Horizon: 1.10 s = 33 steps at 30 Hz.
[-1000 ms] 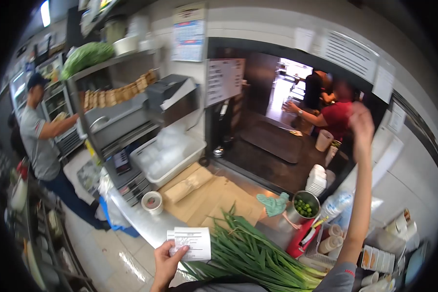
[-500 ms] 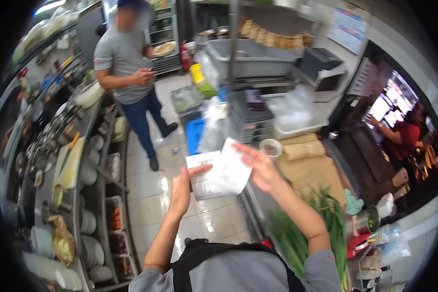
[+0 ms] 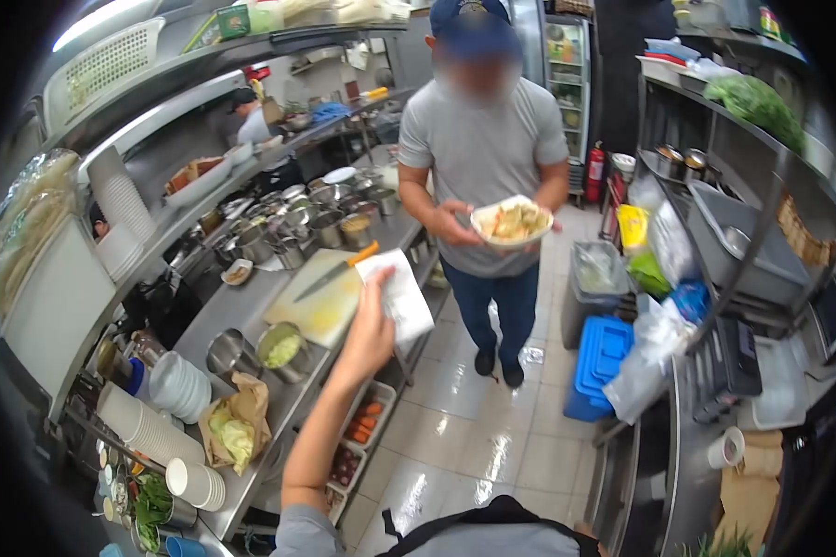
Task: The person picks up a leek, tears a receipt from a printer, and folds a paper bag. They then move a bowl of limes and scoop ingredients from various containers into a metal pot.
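My left hand (image 3: 372,325) is raised in front of me, its fingers closed on white paper slips (image 3: 405,302) that look like printed receipts; whatever is written on them is too faint to read from here. Behind the slips lies a cutting board (image 3: 320,295) with an orange-handled knife (image 3: 336,272) on it. Of my right hand nothing shows. Facing me, a co-worker (image 3: 488,130) holds a bowl of food (image 3: 511,223) in both hands.
Metal pots (image 3: 283,353), a paper bag with cabbage (image 3: 237,422) and stacked white bowls (image 3: 178,385) crowd the left counter. Carrots (image 3: 364,422) sit in a bin below. Across the tiled aisle (image 3: 455,436) stand a blue lidded bin (image 3: 599,367) and metal shelving (image 3: 743,241).
My view has swung left toward the counter. My right hand has let go of the slips and left the view; my left hand keeps them. The co-worker is now nearer, holding the bowl.
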Each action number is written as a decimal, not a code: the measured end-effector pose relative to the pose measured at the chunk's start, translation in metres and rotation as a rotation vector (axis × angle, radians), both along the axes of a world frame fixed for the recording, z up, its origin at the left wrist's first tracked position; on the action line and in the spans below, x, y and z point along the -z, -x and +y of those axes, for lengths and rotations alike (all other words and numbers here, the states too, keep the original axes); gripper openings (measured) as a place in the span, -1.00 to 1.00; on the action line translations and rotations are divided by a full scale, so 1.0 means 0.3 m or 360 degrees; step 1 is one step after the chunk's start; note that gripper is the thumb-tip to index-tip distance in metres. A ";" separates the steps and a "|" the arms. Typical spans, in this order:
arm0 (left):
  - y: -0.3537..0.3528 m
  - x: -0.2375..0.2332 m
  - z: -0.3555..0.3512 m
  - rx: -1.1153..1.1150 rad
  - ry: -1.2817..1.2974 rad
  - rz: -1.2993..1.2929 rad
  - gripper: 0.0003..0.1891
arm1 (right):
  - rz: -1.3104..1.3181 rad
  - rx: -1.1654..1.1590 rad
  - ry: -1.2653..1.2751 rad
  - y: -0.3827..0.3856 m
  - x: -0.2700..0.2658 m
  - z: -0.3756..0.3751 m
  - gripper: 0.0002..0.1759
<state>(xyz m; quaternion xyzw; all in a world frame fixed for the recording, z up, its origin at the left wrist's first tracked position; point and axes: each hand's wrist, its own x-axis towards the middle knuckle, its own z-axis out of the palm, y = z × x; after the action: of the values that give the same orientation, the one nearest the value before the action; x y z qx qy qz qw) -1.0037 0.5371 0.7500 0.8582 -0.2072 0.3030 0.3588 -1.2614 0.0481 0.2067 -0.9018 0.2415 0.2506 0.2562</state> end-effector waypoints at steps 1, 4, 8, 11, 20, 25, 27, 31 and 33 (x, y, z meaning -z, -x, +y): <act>-0.086 -0.054 0.073 -0.0064 -0.0087 -0.0130 -0.28 | 0.0080 0.0072 -0.0020 0.003 0.003 0.032 -0.56; -0.325 -0.212 0.268 -0.0155 -0.0019 -0.0332 -0.32 | 0.0151 0.0144 -0.0070 -0.094 -0.007 0.093 -0.56; -0.266 -0.405 0.262 0.0068 0.0600 -0.0291 -0.35 | 0.0149 0.0119 -0.0127 -0.271 -0.004 0.125 -0.56; -0.157 -0.438 0.282 -0.0234 0.0456 -0.0374 -0.37 | 0.0126 0.0058 -0.0153 -0.426 0.010 0.133 -0.56; 0.145 -0.036 0.055 0.0276 -0.0371 -0.0097 -0.67 | -0.0937 -0.0189 -0.0316 -0.874 -0.216 0.354 -0.47; 0.147 0.055 -0.275 0.0553 -0.0049 0.0293 -0.68 | -0.1417 -0.0063 -0.0544 -0.874 -0.466 0.479 -0.69; 0.136 0.092 -0.350 0.0625 -0.0076 0.0289 -0.65 | -0.1232 -0.0085 -0.0604 -0.830 -0.493 0.448 -0.66; 0.069 0.179 -0.453 0.0758 -0.0040 0.0288 -0.62 | -0.1197 -0.0044 -0.0552 -0.745 -0.531 0.278 -0.58; 0.044 0.227 -0.497 0.0779 -0.0023 0.0272 -0.61 | -0.1231 0.0064 -0.0478 -0.718 -0.537 0.176 -0.57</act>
<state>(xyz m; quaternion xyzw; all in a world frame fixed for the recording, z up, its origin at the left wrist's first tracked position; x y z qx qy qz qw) -1.0170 0.3879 0.6819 0.8076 -0.3798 0.1321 0.4315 -1.0460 0.1009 0.3677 -0.8773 0.1057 -0.0792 0.4615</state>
